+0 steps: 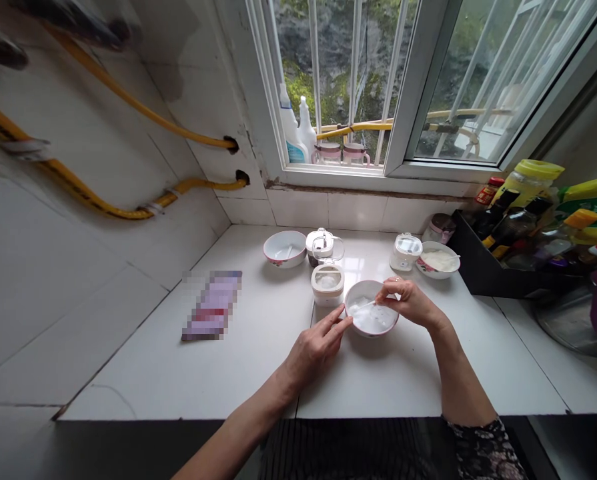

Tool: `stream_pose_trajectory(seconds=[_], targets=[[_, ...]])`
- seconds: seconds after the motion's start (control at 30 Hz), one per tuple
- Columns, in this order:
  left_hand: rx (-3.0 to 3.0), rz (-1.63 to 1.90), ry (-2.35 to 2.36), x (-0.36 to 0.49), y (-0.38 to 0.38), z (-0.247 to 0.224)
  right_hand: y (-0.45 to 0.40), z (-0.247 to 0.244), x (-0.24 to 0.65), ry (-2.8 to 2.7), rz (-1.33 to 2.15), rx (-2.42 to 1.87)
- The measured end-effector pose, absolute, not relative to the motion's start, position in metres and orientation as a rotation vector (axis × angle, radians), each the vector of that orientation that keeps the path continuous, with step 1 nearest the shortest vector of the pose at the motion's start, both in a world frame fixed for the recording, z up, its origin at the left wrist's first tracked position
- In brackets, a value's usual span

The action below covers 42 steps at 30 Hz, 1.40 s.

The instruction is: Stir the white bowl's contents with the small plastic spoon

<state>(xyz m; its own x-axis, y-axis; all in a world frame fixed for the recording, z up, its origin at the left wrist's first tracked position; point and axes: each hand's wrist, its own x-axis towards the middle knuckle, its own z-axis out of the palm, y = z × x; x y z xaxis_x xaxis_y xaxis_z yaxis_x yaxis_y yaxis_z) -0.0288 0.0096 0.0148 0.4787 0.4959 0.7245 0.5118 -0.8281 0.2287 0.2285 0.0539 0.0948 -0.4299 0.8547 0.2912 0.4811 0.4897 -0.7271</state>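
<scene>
A white bowl (pixel 372 328) with a pinkish rim stands on the counter, with white contents inside. My left hand (pixel 319 341) is at its left edge, the fingertips holding the rim. Over the bowl's right side, my right hand (pixel 409 301) pinches the handle of a small white spoon (pixel 364 307), whose lower end dips into the bowl. Just behind my left fingertips sits a lidded cream container (pixel 327 287). Behind that is a white container (pixel 320 244) with its clear lid raised.
At the back left stands another bowl (pixel 284 251) with a spoon inside. Right of my hands are a clear-lidded jar (pixel 407 252), a bowl of white food (pixel 437 261) and a black box (pixel 498 277) of bottles. A blurred purple packet (pixel 213 307) lies left.
</scene>
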Motion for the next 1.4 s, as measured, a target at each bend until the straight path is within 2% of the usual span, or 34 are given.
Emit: stream_pose_trajectory(seconds=[0.33, 0.5, 0.63, 1.0, 1.1, 1.27, 1.4], targets=[[-2.689, -1.319, -0.901, -0.029, 0.010, 0.016, 0.050, 0.101, 0.231, -2.052, 0.811, -1.124], [-2.694, -1.330, -0.913, -0.028, 0.009, 0.017, 0.054, 0.096, 0.225, -1.971, 0.562, -1.127], [-2.692, -1.312, -0.915, -0.028, 0.009, 0.017, 0.053, 0.095, 0.219, -2.092, 0.533, -1.122], [-2.704, -1.301, -0.922, -0.029, 0.009, 0.015, 0.054, 0.092, 0.228, -2.100, 0.158, -1.387], [-2.699, -1.309, -0.919, -0.029, 0.009, 0.015, 0.054, 0.085, 0.216, -2.093, 0.195, -1.423], [-2.706, -1.305, -0.921, -0.029, 0.009, 0.015, 0.044, 0.092, 0.202, -2.197, 0.419, -1.248], [-2.702, -1.298, -0.934, -0.030, 0.009, 0.015, 0.038, 0.102, 0.208, -2.200, 0.410, -1.187]])
